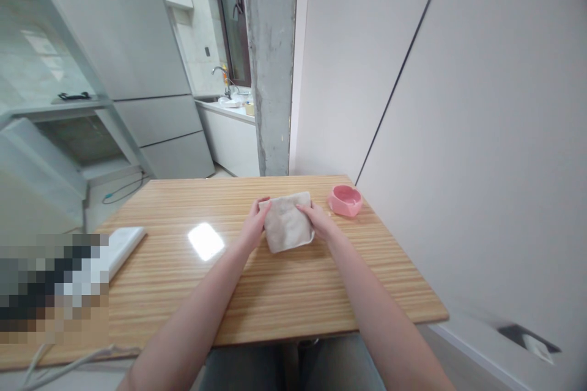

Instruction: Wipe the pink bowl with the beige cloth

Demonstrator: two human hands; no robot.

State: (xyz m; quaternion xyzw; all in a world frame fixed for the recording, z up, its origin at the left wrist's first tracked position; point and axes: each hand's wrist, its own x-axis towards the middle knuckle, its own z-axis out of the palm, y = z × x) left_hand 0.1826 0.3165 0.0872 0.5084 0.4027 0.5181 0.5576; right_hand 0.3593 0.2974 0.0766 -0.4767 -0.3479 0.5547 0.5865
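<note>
A folded beige cloth [288, 224] is held up just over the wooden table, between my two hands. My left hand [257, 220] grips its left edge, with the thumb on the near face and the fingers behind. On the opposite edge, my right hand [317, 219] pinches the cloth the same way, thumb in front. The fingers behind the cloth are mostly hidden. Just right of my right hand, a pink bowl [345, 201] stands on the table, apart from the cloth.
The wooden table [174, 293] spans the space before me. On its left lie a white flat box-like object [126, 241], a blurred-out patch and a pale cable [98, 352]. A white wall panel [458, 134] rises along the right side. Beyond stand a fridge [137, 43] and a sink counter [232, 134].
</note>
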